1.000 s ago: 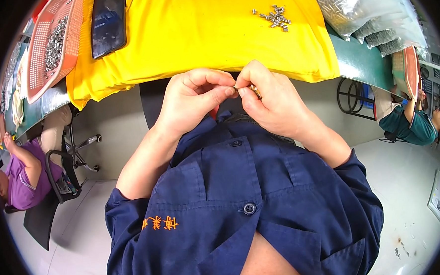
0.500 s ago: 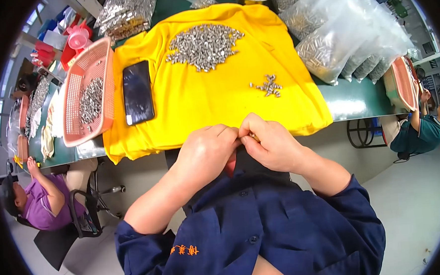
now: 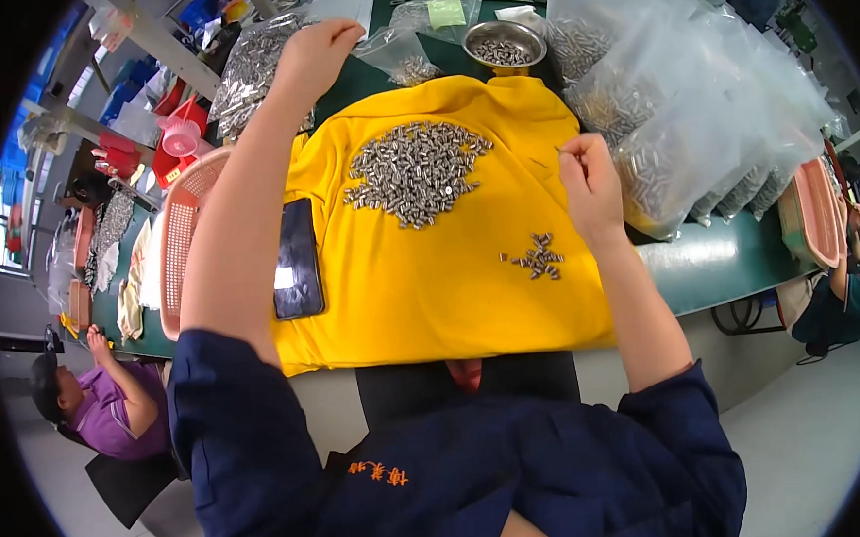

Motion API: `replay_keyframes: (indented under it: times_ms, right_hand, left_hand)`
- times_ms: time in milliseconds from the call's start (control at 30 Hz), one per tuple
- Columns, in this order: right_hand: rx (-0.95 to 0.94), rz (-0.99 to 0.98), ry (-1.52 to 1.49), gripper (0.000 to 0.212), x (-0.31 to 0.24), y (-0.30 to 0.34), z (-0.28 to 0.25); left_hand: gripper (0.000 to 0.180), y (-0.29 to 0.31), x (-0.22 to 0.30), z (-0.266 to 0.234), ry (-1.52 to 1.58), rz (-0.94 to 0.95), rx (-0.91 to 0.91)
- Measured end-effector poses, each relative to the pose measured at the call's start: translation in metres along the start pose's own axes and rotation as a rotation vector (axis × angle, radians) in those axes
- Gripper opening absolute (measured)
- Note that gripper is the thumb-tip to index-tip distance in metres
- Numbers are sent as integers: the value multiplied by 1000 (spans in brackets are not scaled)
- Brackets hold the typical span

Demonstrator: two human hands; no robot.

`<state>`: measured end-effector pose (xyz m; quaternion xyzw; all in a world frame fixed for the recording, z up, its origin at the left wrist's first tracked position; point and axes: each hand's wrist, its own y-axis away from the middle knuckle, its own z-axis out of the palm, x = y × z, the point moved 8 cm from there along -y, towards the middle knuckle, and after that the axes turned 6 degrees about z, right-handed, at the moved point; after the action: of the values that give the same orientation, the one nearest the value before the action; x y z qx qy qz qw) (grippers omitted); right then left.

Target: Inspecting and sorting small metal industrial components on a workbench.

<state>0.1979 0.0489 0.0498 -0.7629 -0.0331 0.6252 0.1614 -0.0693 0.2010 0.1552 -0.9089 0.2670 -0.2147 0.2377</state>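
My left hand [image 3: 320, 55] is raised at the far left, above a clear bag [image 3: 250, 79] of metal parts. Its fingers are pressed together; anything in them is too small to make out. Over the right side of a yellow cloth [image 3: 422, 298], my right hand [image 3: 593, 184] is closed in a pinch, with a tiny thin dark tip by the fingertips. A large pile of small metal cylinders [image 3: 415, 172] lies on the cloth, and a smaller cluster of them [image 3: 538, 258] rests below my right hand.
A dark phone [image 3: 298, 261] lies beside a pink basket [image 3: 178, 243], partly behind my left forearm. Bulky clear bags [image 3: 650, 111] of metal parts stand at right. A metal bowl [image 3: 504, 46] of parts sits at the back. People sit at far left [image 3: 116, 406] and far right [image 3: 836, 306].
My hands were together at the cloth's near edge; they have parted. The left has reached far forward and left, the right forward and right. The view has shifted, showing more of the table's back.
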Motion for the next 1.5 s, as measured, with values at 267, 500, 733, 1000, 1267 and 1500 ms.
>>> replay_keyframes:
  times_ms: [267, 500, 733, 1000, 1267, 1500]
  right_hand:
    - [79, -9, 39, 4, 10, 1, -10]
    - [57, 19, -20, 4, 10, 1, -11]
    - [64, 31, -60, 4, 16, 0, -12]
    - [120, -112, 103, 6, 10, -1, -19]
    - [53, -267, 225, 8, -4, 3, 1]
    - [57, -230, 101, 6, -65, 26, -2]
  left_hand:
    - [20, -45, -54, 105, -197, -118, -703]
    - [20, -66, -31, 108, -335, 77, -581]
    - [24, -67, -26, 82, -358, 75, -412]
    - [19, 70, 56, 15, 162, -211, -150]
    - [13, 238, 140, 17, 265, -30, -1]
    - [9, 262, 128, 21, 329, -55, 139]
